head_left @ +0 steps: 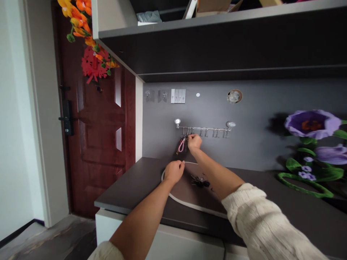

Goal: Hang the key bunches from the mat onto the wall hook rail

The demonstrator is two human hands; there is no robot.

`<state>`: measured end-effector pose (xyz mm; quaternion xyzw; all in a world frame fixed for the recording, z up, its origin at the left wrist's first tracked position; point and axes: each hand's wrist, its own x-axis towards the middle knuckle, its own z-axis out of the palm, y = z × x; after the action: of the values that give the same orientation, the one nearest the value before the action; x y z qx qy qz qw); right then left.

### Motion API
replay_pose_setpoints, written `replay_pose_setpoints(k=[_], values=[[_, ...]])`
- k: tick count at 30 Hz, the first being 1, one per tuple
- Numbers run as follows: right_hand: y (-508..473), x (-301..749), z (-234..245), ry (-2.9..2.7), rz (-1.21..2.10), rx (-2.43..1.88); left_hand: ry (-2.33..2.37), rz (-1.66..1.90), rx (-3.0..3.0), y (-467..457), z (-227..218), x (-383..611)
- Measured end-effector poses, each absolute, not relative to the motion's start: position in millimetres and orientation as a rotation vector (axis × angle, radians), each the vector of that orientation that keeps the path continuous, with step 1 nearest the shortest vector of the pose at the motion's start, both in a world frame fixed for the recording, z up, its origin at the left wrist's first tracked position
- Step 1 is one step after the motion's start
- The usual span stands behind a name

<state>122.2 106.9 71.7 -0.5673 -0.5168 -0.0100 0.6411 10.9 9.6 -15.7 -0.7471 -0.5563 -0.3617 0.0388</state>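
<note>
My right hand (194,142) is raised to the left end of a metal hook rail (204,128) on the dark wall, fingers pinched at a bunch of keys with a pink strap (181,145) that hangs from a hook. My left hand (174,171) is lower, closed in a loose fist above the rim of a round dark tray (176,199) on the counter. What the left fingers hold, if anything, is hidden. Another bunch of keys (200,180) lies in the tray between my forearms.
A dark counter (130,191) runs along the wall under a dark overhead cabinet (217,47). Purple fabric flowers (311,124) stand at the right. A red door (92,137) with orange flowers (81,18) is at the left. Light switches (178,96) sit above the rail.
</note>
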Motion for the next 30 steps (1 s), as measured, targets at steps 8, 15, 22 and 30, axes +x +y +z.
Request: replay_pose_setpoints(k=[8,15,22,30], values=[[112.7,131.0,62.8,-1.225,0.063,-1.262,-1.705,-1.1,-2.292,10.2,-15.7,9.9],[113.9,140.5,57.7,-1.245,0.092,-1.216,-1.73,-1.064,-2.275,9.7,-15.3,10.4],[91.1,147.5,56.8,-1.261,0.193,-1.187,-1.705,-1.038,-2.27,4.7,-14.6,9.3],[35.9,158.1,47.6,-1.344,0.465,-1.047,-1.643,-1.112,-2.338,-7.2,-16.0,7.6]])
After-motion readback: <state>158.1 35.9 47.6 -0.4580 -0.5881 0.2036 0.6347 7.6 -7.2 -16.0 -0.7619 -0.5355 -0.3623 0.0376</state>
